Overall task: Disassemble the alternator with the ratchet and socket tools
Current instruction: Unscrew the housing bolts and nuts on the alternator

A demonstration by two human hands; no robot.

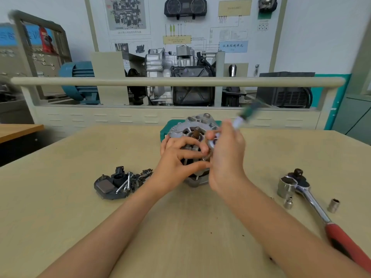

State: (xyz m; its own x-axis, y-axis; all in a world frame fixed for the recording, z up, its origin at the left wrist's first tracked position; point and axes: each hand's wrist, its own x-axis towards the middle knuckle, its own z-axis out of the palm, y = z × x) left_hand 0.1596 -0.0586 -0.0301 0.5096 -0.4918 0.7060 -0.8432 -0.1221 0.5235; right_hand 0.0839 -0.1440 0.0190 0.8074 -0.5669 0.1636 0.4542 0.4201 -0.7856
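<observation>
My left hand (176, 155) grips the alternator (195, 135) housing, right hand (226, 155) holds a small ratchet (240, 121) (blurred); heavy, rigid casting, I'd judge.

I count one alternator (195, 125), two hands: left (176, 157), right (226, 155). One small green-handled ratchet (244, 115), blurred. One red-handled ratchet (321, 213) on the tabletop (60, 197). Three loose sockets: one large (286, 186), two small (288, 202) (333, 205). One pile of removed parts (122, 183), pieces too jumbled to count.
</observation>
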